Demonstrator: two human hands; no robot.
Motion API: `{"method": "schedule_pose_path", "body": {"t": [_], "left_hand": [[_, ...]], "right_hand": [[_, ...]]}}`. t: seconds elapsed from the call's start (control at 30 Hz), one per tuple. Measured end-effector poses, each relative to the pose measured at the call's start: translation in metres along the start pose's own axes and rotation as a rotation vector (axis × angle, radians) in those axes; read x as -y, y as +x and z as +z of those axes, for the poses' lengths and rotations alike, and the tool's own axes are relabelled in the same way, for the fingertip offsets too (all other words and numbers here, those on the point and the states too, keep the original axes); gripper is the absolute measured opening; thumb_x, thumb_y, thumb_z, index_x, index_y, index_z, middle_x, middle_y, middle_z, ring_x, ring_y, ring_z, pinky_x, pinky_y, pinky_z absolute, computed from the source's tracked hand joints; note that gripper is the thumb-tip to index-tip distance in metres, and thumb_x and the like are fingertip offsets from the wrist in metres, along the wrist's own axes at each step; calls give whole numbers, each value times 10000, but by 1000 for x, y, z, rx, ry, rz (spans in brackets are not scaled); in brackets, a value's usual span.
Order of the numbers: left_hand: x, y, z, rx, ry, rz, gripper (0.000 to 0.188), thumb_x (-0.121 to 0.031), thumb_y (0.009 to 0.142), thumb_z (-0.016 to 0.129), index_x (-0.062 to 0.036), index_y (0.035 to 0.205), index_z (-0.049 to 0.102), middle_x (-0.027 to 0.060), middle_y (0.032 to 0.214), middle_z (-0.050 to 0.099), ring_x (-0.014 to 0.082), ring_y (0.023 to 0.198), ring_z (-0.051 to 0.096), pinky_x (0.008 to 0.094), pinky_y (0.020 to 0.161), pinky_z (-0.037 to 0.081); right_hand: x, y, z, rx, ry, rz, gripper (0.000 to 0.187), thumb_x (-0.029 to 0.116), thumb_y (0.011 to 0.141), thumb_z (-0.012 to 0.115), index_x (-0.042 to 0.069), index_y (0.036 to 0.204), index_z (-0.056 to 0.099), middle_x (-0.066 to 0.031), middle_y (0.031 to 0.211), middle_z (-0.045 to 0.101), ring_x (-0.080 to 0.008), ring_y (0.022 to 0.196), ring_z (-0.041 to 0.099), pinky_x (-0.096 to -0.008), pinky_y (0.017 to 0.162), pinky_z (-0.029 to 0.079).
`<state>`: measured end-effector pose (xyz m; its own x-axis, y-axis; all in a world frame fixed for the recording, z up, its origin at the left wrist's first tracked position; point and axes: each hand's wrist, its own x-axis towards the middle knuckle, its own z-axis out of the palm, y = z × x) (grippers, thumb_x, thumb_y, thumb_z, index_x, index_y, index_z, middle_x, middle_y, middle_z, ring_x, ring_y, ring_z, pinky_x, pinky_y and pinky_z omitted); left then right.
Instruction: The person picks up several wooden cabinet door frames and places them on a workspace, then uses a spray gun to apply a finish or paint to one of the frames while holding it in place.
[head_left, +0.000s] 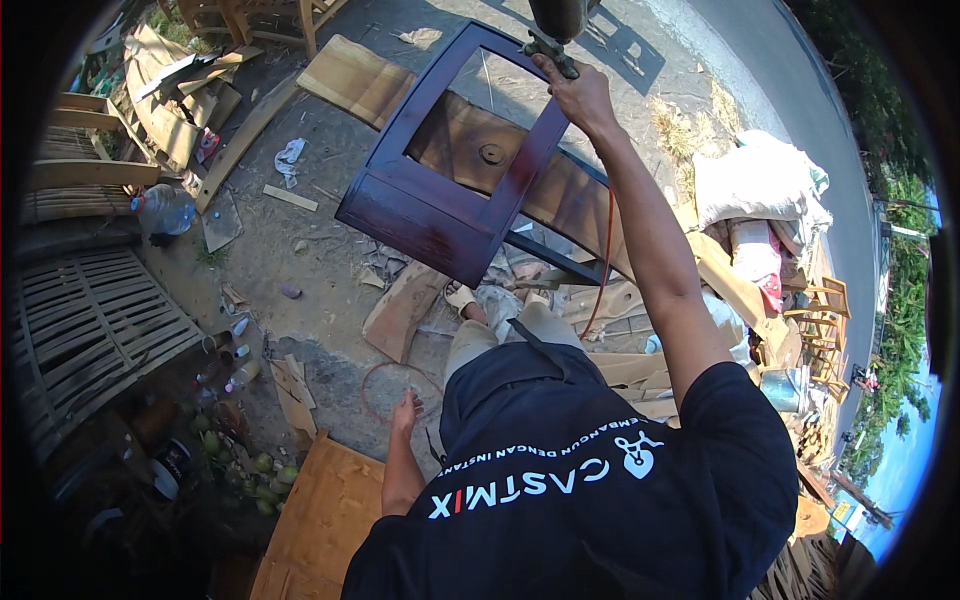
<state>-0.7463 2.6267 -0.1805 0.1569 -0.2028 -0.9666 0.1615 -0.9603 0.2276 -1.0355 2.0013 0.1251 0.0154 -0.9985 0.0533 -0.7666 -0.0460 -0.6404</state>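
My right hand (583,97), arm stretched far forward, is wrapped round the handle of a spray gun (556,50) with a dark cup on it, cut off by the top edge. Just below lies a dark red-purple wooden furniture piece (420,215) with a large rectangular opening and a glossy surface. It rests over a long brown plank (365,80), whose dark knot shows through the opening. Low at my left side, my left hand (405,412) hangs with loosely spread fingers and seems to hold nothing. A thin reddish hose (372,375) loops on the ground beside it.
Wood scraps (175,90) and a slatted bamboo panel (100,330) lie at the left, near a clear plastic jug (165,208). White sacks (760,180) and wooden chairs (822,330) are at the right. An orange-brown wooden board (325,510) stands close behind my left hand.
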Motion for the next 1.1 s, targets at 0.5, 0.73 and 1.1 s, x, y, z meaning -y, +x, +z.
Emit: {"method": "schedule_pose_path", "body": {"t": [0.5, 0.73, 1.1], "left_hand": [[-40, 12, 0, 49, 164, 57, 734, -621, 1015, 420, -20, 1416, 549, 160, 1306, 666, 275, 1149, 662, 381, 838, 488], [-56, -6, 10, -5, 210, 85, 747, -635, 1005, 440, -13, 1401, 563, 145, 1269, 682, 251, 1108, 673, 357, 787, 484], [-13, -37, 74, -52, 164, 52, 726, -636, 1006, 442, -24, 1368, 589, 146, 1261, 684, 265, 1108, 673, 399, 835, 491]], "right_hand": [[-58, -113, -92, 97, -34, 176, 624, 601, 921, 658, -19, 936, 724, -160, 674, 655, -259, 650, 639, -410, 649, 499], [-50, -185, -96, 311, 174, 138, 485, 516, 952, 660, 80, 1158, 720, -159, 768, 671, -278, 682, 633, -419, 697, 489], [-58, -240, -99, 620, 280, -55, 381, 379, 976, 680, 21, 1101, 717, -126, 671, 608, -174, 613, 557, -377, 610, 468]]}}
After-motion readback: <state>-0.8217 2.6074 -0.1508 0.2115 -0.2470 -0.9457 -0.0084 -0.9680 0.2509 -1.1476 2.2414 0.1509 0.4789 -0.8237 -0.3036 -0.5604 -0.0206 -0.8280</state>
